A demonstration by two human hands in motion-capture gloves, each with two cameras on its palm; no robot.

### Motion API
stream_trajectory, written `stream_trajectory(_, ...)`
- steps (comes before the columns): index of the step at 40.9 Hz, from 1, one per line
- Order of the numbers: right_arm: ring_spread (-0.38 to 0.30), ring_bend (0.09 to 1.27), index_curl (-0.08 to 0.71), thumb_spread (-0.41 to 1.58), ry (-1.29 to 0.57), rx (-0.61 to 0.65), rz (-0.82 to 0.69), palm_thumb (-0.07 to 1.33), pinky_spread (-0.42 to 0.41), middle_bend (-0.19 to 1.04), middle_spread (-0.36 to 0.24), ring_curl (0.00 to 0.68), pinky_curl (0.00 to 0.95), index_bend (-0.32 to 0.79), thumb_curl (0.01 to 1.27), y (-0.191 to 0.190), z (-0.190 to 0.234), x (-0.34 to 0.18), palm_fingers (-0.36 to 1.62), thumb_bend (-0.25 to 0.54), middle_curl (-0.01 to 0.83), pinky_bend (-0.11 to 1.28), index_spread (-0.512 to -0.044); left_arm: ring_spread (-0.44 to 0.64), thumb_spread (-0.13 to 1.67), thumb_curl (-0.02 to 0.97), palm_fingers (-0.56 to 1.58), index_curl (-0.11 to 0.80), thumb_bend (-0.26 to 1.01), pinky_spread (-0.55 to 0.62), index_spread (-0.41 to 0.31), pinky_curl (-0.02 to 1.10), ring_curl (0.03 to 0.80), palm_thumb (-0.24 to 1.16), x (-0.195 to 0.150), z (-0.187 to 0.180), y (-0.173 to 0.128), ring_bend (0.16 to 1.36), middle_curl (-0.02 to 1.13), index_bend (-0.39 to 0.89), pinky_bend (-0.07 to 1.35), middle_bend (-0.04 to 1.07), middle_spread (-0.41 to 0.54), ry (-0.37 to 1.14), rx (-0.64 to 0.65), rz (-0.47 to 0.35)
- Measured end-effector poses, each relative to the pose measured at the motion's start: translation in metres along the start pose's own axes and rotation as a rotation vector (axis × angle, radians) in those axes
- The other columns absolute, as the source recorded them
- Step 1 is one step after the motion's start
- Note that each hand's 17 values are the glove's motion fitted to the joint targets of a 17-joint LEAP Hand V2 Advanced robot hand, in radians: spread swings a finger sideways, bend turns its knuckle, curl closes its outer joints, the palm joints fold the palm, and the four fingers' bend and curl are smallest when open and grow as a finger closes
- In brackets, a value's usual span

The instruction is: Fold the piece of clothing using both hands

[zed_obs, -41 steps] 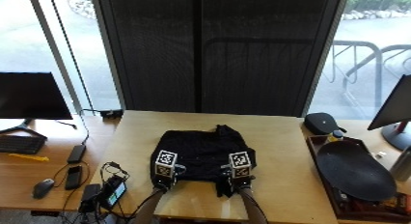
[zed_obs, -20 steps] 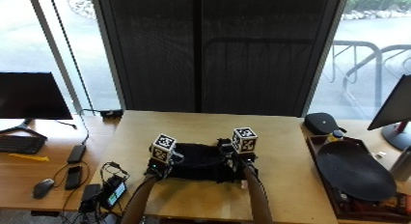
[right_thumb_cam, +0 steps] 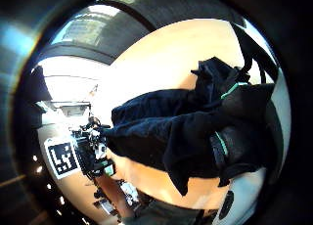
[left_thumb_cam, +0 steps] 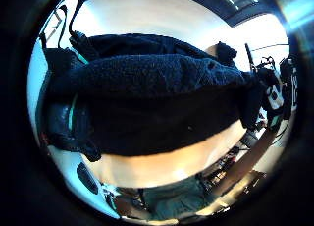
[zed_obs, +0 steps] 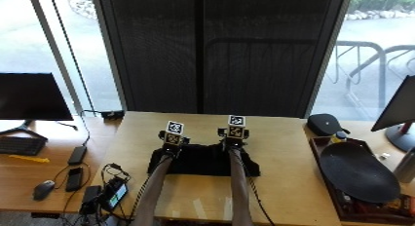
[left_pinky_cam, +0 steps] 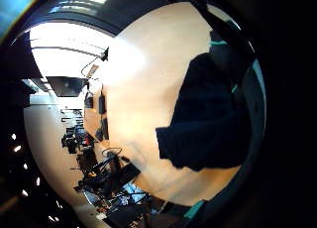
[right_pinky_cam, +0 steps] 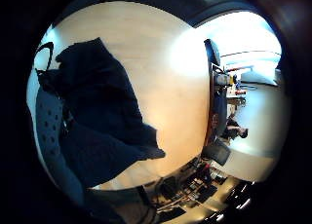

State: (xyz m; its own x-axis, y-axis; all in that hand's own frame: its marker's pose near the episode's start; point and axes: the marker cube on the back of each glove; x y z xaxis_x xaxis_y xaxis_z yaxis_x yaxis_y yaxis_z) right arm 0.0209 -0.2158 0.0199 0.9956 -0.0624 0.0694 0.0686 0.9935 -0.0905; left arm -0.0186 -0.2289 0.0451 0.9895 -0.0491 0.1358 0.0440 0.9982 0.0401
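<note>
A black fleece garment point(zed_obs: 202, 163) lies on the wooden table point(zed_obs: 289, 153), doubled over into a low wide band. My left hand point(zed_obs: 170, 143) grips its far edge at the left. My right hand point(zed_obs: 233, 140) grips the far edge at the right. Both forearms reach across the cloth. The left thumb side palm view is filled by the dark fleece point(left_thumb_cam: 157, 98), close under the palm. In the right thumb side palm view the garment point(right_thumb_cam: 161, 132) bunches against gloved fingers point(right_thumb_cam: 239, 137). The little finger side views show the cloth's end point(left_pinky_cam: 208, 119) and its other end point(right_pinky_cam: 97, 112) over bare table.
A monitor point(zed_obs: 29, 97), keyboard point(zed_obs: 18, 145), mouse point(zed_obs: 43, 189) and cabled devices point(zed_obs: 107, 193) lie at the left. At the right stand a black oval dish point(zed_obs: 358, 173), a black case point(zed_obs: 327, 123) and a second monitor point(zed_obs: 399, 111).
Both hands have moved from the garment's near edge to its far edge, carrying the near half over the far half. The garment now shows about half as deep.
</note>
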Motion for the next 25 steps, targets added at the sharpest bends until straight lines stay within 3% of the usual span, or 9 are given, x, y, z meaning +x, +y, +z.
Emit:
stream_trajectory(2,-0.248,0.79,0.318,1.04,0.099,-0.026,0.116,0.99,-0.375,0.45,-0.237,0.468,0.388,0.13,0.38,0.002,0.012,0.012,1.31,-0.019,0.490,0.60,-0.303,-0.33,1.26,0.322,1.07,0.496,-0.01,-0.02,-0.304,0.19,0.422,0.74,0.004,0.012,-0.010,0.60,0.54,0.24,0.08,0.56,-0.344,0.011,0.065,-0.003)
stream_trajectory(5,-0.244,0.79,0.322,1.03,0.093,-0.012,0.093,0.99,-0.368,0.45,-0.238,0.469,0.390,0.14,0.38,-0.003,0.028,0.013,1.31,-0.016,0.489,0.60,-0.304,-0.33,1.27,0.319,1.06,0.501,-0.01,0.00,-0.303,0.18,0.417,0.74,0.000,0.029,-0.021,0.57,0.54,0.24,0.09,0.56,-0.342,0.000,0.134,-0.037)
stream_trajectory(9,-0.243,0.78,0.327,1.02,0.128,-0.023,0.158,0.99,-0.361,0.45,-0.238,0.471,0.390,0.14,0.38,-0.002,0.036,0.026,1.30,-0.021,0.489,0.60,-0.305,-0.32,1.27,0.317,1.06,0.505,-0.01,0.01,-0.302,0.16,0.413,0.75,-0.008,0.044,0.004,0.55,0.54,0.24,0.09,0.56,-0.338,0.004,-0.073,-0.089)
stream_trajectory(12,-0.242,0.77,0.329,1.01,0.074,0.008,0.158,0.96,-0.353,0.45,-0.238,0.469,0.394,0.14,0.37,-0.002,0.033,0.029,1.30,-0.033,0.490,0.61,-0.305,-0.31,1.28,0.316,1.06,0.508,-0.01,0.02,-0.302,0.15,0.409,0.74,-0.009,0.042,0.013,0.52,0.54,0.24,0.10,0.56,-0.336,0.044,-0.122,-0.104)
stream_trajectory(16,-0.239,0.76,0.333,1.01,0.019,0.194,0.197,0.94,-0.342,0.46,-0.239,0.468,0.395,0.15,0.37,-0.006,0.015,0.040,1.30,-0.029,0.495,0.60,-0.305,-0.30,1.28,0.314,1.06,0.511,-0.01,0.03,-0.303,0.14,0.407,0.74,-0.018,0.032,0.009,0.51,0.54,0.23,0.10,0.56,-0.332,0.074,-0.026,-0.128)
stream_trajectory(20,-0.240,0.71,0.333,1.02,-0.091,0.404,0.215,0.91,-0.289,0.45,-0.229,0.456,0.390,0.13,0.36,-0.001,-0.011,0.052,1.16,-0.032,0.493,0.58,-0.303,-0.26,1.27,0.312,0.91,0.494,-0.02,0.06,-0.268,0.15,0.414,0.72,-0.028,0.013,0.008,0.48,0.54,0.15,0.15,0.54,-0.312,0.137,0.184,-0.120)
stream_trajectory(23,-0.240,0.64,0.335,1.03,-0.195,0.355,0.265,0.90,-0.238,0.38,-0.224,0.441,0.389,0.14,0.36,0.028,-0.018,0.062,1.04,-0.029,0.477,0.56,-0.306,-0.21,1.26,0.311,0.80,0.479,-0.02,0.08,-0.238,0.18,0.421,0.72,-0.033,0.004,0.017,0.45,0.55,0.12,0.20,0.50,-0.288,0.182,0.276,-0.113)
stream_trajectory(25,-0.226,0.62,0.311,1.04,-0.274,0.265,0.342,0.88,-0.186,0.30,-0.203,0.445,0.414,0.04,0.36,0.057,-0.014,0.076,0.83,-0.031,0.458,0.62,-0.310,-0.18,1.25,0.314,0.77,0.463,-0.02,0.10,-0.226,0.19,0.405,0.71,-0.032,0.003,0.036,0.43,0.53,0.12,0.20,0.47,-0.279,0.241,0.256,-0.103)
